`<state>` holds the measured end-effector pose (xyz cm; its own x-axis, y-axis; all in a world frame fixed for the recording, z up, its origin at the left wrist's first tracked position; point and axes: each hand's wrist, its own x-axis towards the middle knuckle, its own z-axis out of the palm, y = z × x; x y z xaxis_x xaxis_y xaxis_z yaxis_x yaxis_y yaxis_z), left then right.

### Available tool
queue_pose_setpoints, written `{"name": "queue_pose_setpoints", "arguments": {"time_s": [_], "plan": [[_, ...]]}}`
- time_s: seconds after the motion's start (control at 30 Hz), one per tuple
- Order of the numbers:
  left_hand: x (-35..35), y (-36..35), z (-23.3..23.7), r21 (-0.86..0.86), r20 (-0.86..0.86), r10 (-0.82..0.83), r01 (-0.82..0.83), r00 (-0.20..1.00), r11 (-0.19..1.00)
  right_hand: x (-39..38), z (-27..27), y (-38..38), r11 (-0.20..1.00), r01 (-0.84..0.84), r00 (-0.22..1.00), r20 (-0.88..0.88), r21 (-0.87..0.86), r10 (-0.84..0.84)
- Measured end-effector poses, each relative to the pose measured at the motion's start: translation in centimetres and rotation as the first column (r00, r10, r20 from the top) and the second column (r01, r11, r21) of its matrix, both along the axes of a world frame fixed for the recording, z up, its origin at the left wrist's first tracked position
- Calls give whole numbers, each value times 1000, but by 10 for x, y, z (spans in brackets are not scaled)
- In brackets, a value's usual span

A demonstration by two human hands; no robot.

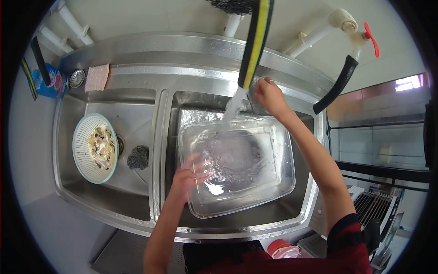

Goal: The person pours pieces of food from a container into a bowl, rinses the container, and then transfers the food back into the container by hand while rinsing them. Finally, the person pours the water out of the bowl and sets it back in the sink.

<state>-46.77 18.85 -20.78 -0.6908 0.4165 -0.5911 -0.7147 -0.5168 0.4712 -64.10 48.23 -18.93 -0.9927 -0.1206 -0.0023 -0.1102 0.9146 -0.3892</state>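
Resting left hand [185,180] at the left edge of 1 clear tub [285,160], in the right sink [271,215] under a running hose [253,48]; curling right hand [270,96] near hose. Cannot tell either grip.

In the left basin [132,109], a basket [81,148] holds food pieces [104,147], with a scrubber [138,157] to its right. Beyond the divider [159,132], a tub [237,202] sits in the right basin [260,214], the left hand [186,179] at its left side. Behind the tub, the right hand [269,95] is right of a hose [254,45]. On the back-left rim, a strainer [77,78] lies between a bag [54,83] and a cloth [97,77].
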Motion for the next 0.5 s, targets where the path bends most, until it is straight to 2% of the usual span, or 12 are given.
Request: {"name": "queue_pose_setpoints", "arguments": {"time_s": [0.03, 0.07, 0.13, 0.17, 0.2, 0.3, 0.37, 0.43, 0.5], "plan": [[-1, 2, 1, -5, 2, -12, 12, 1000, 1000, 2, 0, -2, 994, 34, 981, -194, 108, -13], [-3, 4, 2, -9, 0, -27, 27, 1000, 1000, 1, -4, 2, 993, 33, 981, -195, 117, -9], [-6, 6, 6, 2, 13, -17, 17, 1000, 1000, -1, -14, 16, 967, 256, 958, 135, -10, -253], [-6, 7, 8, 1, 33, -7, 7, 999, 1000, 0, 0, 11, 951, 309, 927, 234, -30, -294], [-6, 7, 10, 5, 35, -2, 2, 999, 1000, 1, 3, 10, 952, 305, 928, 235, -25, -290], [-10, 6, 12, 36, 56, 0, -3, 998, 999, 2, 10, -1, 976, 200, 955, 238, -83, -175], [-11, 8, 9, 29, 72, -18, 15, 997, 999, 9, 18, -17, 940, -91, 996, -35, -330, 84], [-15, 12, 9, 42, 68, -30, 27, 997, 999, 27, 46, -49, 913, -358, 928, -179, -195, 326], [-18, 15, 10, 56, 64, -41, 38, 997, 998, 49, 52, -72, 826, -506, 862, -99, -249, 498]]}}
